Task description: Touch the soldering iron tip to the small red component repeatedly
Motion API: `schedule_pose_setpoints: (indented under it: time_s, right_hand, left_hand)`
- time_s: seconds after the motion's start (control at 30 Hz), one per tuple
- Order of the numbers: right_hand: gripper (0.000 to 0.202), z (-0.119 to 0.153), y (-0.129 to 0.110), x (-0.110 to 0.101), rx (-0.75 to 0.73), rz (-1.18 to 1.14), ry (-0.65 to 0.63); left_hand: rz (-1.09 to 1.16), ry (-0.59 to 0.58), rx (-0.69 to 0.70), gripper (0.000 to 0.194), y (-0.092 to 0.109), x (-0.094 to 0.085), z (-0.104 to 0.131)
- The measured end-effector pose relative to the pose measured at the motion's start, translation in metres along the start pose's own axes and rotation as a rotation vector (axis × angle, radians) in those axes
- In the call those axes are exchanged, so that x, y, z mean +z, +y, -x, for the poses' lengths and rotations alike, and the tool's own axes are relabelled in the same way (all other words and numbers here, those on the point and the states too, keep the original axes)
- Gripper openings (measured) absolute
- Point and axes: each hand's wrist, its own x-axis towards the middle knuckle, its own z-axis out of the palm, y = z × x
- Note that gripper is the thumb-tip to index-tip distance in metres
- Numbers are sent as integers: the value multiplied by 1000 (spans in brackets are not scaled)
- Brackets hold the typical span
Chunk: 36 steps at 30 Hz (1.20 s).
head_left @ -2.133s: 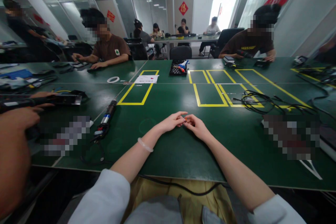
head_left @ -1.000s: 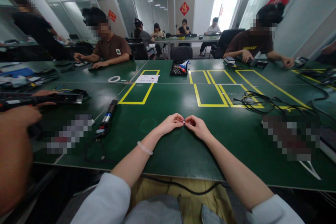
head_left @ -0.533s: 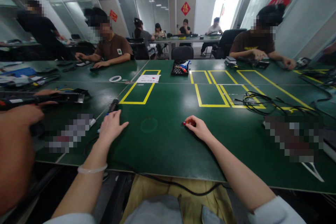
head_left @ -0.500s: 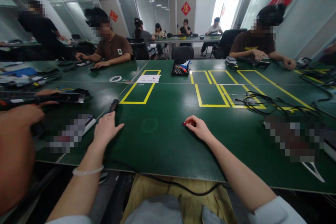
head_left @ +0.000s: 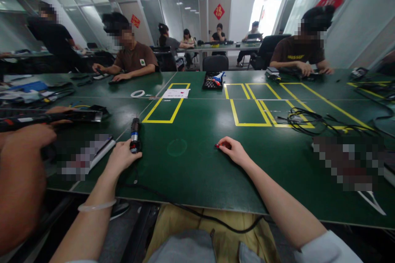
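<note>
My left hand point(head_left: 122, 156) is closed round the lower end of a black electric screwdriver point(head_left: 135, 131) with a blue band, at the left of the green table point(head_left: 185, 172). The tool's narrow tip points away from me, and a black cable trails from its near end. Right of centre, my right hand point(head_left: 232, 148) pinches a small red and black piece point(head_left: 217, 146), mostly hidden by the fingers. A faint ring mark shows on the table between my hands.
At the left, a person's hand point(head_left: 40, 135) holds a long dark device. Black cables point(head_left: 299, 119) lie coiled at the right. Further back are yellow tape outlines, a white tape roll point(head_left: 137, 94), a paper sheet point(head_left: 176, 93) and a black tray point(head_left: 212, 86). Two people sit opposite.
My left hand has drawn back toward me and closed on the near end of the screwdriver, which now shows more fully. My right hand has hardly moved.
</note>
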Motion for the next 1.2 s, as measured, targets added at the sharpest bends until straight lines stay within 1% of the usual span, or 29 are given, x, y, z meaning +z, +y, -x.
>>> schedule_pose_setpoints:
  time_s: [0.1,0.2,0.27,0.33,0.43,0.7,0.77,0.83,0.9,1.0,1.2]
  right_hand:
    - [14,0,-1,0,-3,13,4]
    - [14,0,-1,0,-7,18,7]
    - [14,0,0,0,-13,12,6]
    - [13,0,0,0,-18,1,4]
    - [12,0,0,0,-19,-13,3]
    - [9,-1,7,-2,-37,3,40]
    - [7,-1,9,-3,-53,22,71]
    - [5,-1,10,-5,-64,40,107]
    - [4,-1,11,-6,-70,49,135]
    - [3,0,11,-7,-92,57,146]
    - [4,-1,10,-6,-123,80,127]
  left_hand:
    - [-53,22,-25,68,16,3,2]
    - [-26,18,-35,70,32,4,3]
    - [12,16,-7,71,46,5,4]
    - [50,10,50,72,64,6,6]
    - [97,2,156,71,98,10,11]
    - [256,-27,428,72,202,24,25]
    - [284,-35,494,73,224,28,30]
    - [302,-38,555,74,243,33,34]
    - [313,-37,602,75,256,37,38]
    - [326,-28,633,74,268,43,43]
    - [333,-28,629,76,274,45,49]
